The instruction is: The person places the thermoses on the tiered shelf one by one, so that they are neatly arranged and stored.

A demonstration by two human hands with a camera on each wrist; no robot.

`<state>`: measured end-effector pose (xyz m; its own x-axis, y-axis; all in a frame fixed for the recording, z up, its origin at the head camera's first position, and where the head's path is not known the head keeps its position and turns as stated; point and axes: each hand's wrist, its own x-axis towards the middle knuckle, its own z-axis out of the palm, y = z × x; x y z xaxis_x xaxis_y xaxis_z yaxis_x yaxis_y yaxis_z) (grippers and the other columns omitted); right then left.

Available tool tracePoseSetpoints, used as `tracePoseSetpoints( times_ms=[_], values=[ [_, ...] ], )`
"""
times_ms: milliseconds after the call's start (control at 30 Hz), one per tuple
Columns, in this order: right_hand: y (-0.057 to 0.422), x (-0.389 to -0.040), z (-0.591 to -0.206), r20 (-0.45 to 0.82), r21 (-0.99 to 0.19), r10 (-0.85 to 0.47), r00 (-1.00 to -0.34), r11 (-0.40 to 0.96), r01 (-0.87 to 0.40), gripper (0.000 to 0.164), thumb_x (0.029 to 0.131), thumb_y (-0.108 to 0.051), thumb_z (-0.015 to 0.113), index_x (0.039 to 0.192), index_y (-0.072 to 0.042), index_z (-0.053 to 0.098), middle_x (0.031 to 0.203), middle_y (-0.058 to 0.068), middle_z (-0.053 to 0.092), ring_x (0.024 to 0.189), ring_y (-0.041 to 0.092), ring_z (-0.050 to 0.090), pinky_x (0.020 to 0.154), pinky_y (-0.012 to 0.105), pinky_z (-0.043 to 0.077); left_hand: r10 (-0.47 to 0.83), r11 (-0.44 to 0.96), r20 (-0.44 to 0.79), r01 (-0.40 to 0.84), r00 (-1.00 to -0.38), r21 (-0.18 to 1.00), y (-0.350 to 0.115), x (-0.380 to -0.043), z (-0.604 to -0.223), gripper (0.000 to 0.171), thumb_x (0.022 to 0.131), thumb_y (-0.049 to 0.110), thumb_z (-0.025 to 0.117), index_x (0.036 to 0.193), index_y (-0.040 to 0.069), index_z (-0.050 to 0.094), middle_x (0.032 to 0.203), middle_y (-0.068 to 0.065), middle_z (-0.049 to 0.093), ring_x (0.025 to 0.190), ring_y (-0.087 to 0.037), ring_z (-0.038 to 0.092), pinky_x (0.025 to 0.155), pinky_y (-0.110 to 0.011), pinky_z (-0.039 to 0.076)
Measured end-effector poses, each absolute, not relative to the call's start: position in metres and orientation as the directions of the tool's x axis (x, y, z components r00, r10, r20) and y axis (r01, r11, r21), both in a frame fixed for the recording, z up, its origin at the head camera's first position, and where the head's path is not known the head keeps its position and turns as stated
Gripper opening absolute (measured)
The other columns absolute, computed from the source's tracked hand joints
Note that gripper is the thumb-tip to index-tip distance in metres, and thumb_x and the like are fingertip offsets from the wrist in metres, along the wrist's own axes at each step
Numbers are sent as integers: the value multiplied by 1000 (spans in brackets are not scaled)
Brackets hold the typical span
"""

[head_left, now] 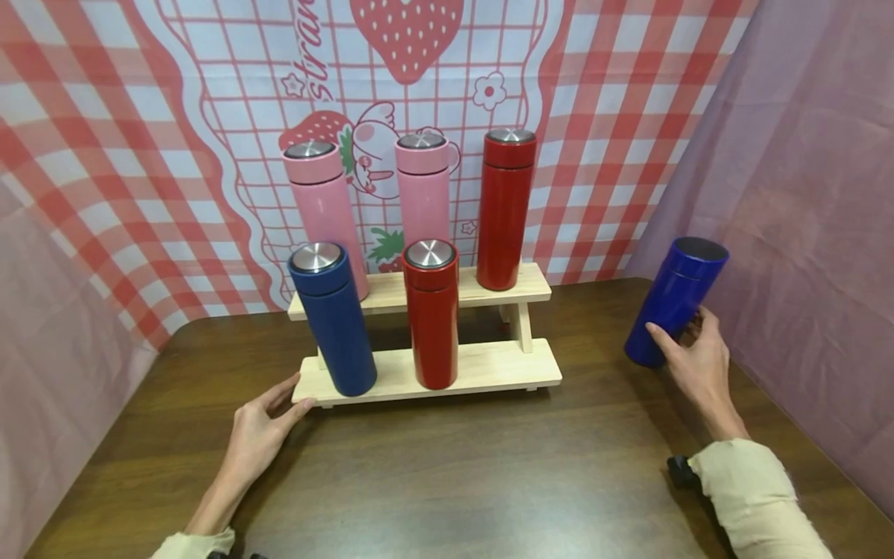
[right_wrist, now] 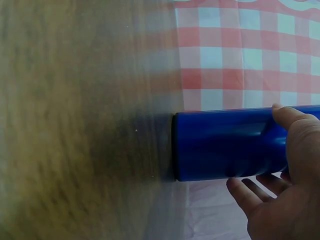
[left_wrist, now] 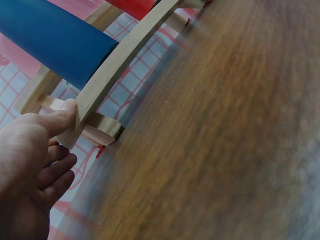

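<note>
At the lower step's left end, my left hand (head_left: 258,427) pinches the wooden stand (head_left: 499,365), its thumb against the board's edge in the left wrist view. Right beside it on that step stands a dark blue thermos (head_left: 335,326) with a steel-topped lid. Over at the right of the table, my right hand (head_left: 701,369) grips a brighter blue thermos (head_left: 670,303) around its lower half, thumb on one side and fingers on the other. This thermos is upright, and its base is right at the tabletop in the right wrist view (right_wrist: 225,145).
A red thermos (head_left: 434,326) shares the lower step. On the upper step are a pink thermos (head_left: 324,202), another pink thermos (head_left: 424,186) and a red thermos (head_left: 506,217). Behind the brown table (head_left: 447,481) hangs a checked strawberry cloth (head_left: 601,155); a plain pinkish curtain (head_left: 803,233) hangs at the right.
</note>
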<state>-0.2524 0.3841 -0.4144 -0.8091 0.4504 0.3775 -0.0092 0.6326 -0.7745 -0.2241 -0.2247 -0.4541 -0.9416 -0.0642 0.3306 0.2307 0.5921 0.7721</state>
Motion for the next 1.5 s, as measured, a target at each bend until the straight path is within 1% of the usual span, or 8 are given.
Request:
tracePoseSetpoints(
  times_ms=[333,533,733,900,1100,1200,1300,1500],
  values=[
    [385,-256,-412,383,-780,460,-801,626,-13,78,97,-30,74,157,-2,33,149,27,50,131,45,53,108,50,44,-59,594,327,230,-943,771,-225,-224,-455,56,95,25,79,139,-5,62,128,-24,66,121,-33,62,87,0,34],
    [384,-255,-415,389,-776,477,-788,631,-2,77,97,-32,75,157,-4,35,145,26,55,128,43,56,104,42,45,-67,595,329,227,-942,771,-225,-225,-455,56,95,25,80,138,-5,63,127,-24,67,119,-32,63,86,-1,36],
    [382,-251,-415,399,-773,485,-778,634,-1,76,96,-33,76,156,-5,38,142,26,57,126,43,57,103,48,43,-66,599,338,234,-939,766,-225,-225,-454,55,94,24,80,138,-5,63,126,-24,68,117,-33,64,85,-1,36],
    [380,-246,-416,413,-775,503,-759,631,-3,75,93,-34,79,153,-7,43,139,21,61,123,39,59,99,35,43,-66,600,337,233,-939,765,-224,-225,-454,54,94,23,80,137,-5,63,125,-24,68,117,-33,65,85,0,36],
    [380,-242,-416,432,-763,504,-748,646,-5,75,91,-34,81,152,-7,46,132,23,65,119,39,61,98,34,43,-67,589,330,230,-941,775,-224,-225,-454,54,94,22,80,138,-6,63,126,-25,67,116,-33,65,84,-1,38],
    [381,-242,-416,444,-754,502,-742,657,-6,75,90,-34,83,151,-6,49,128,24,67,115,38,62,94,27,43,-66,590,330,230,-942,774,-224,-225,-454,55,94,22,80,138,-7,63,126,-25,67,117,-34,64,84,-1,38],
    [380,-240,-416,452,-743,502,-737,669,0,75,88,-35,84,149,-6,51,125,23,69,110,31,63,88,21,41,-66,591,328,228,-942,774,-224,-225,-454,55,94,23,80,138,-7,63,126,-25,67,118,-34,64,84,0,37],
    [376,-237,-416,467,-737,491,-736,676,-16,73,86,-34,86,146,-7,53,121,21,70,94,2,56,83,19,40,-72,589,328,225,-942,776,-224,-225,-455,56,94,23,81,137,-7,63,126,-26,67,117,-34,65,84,-1,37]
  ],
)
